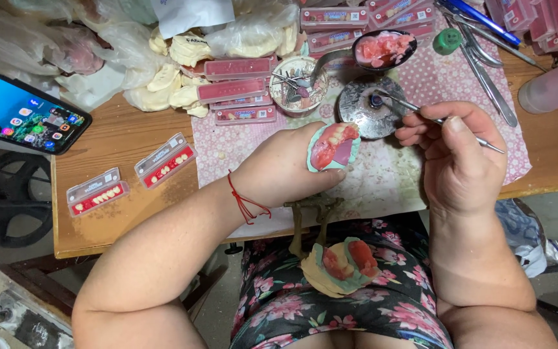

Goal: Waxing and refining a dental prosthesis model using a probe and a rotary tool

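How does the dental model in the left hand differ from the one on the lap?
The held dental model sits gripped in the left hand above the table, near the right hand's metal tool; the lap model lies untouched on the floral fabric. The held one shows a green base; the lap one also has a cream plaster base and hangs on a metal frame. Both carry pink-red wax.

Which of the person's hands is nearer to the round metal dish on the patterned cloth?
Right. The right hand sits just beside the round metal dish, its thin metal tool reaching into it. The left hand is below it, holding a denture model.
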